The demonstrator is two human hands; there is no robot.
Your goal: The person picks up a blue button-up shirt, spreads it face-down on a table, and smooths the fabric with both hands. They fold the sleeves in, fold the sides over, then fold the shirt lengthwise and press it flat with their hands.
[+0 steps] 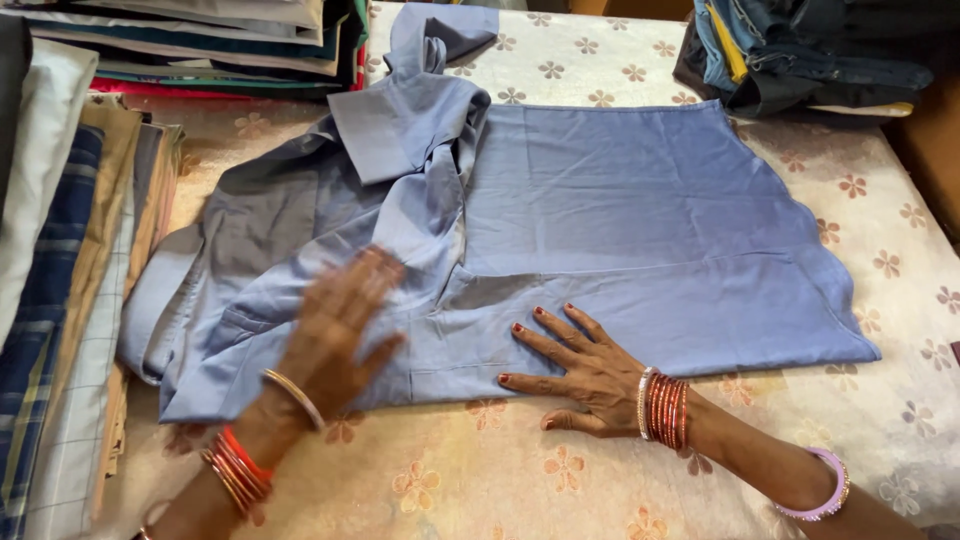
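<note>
While both our hands lie on the blue shirt (560, 230), neither one is closed around anything: each is spread flat, palm down, with fingers splayed wide. Our right hand (575, 370) presses on the near edge of the shirt, a little right of its middle, and seems to pin the cloth so that it does not slide. Our left hand (335, 330) is blurred with motion over the near left part, close to the pocket and the rumpled sleeve, where the fabric lies in loose folds; it looks to be smoothing these, though the blur hides the fingertips. Red and orange bangles (665, 405) sit on the right wrist, with a pink band (825, 495) farther up that arm, and similar bangles on the left wrist.

The shirt lies spread across the middle of the surface (520, 480), which is covered with a pale cloth printed with small flowers. Its right half is flat and even, while the collar (400, 120) and a sleeve are bunched at the far left. A stack of folded fabrics (60, 260) in checks and plain colours lines the left edge, just beside the shirt, more folded pieces (200, 40) lie at the far left, and dark denim garments (810, 50) are heaped at the far right, well apart from our hands.
</note>
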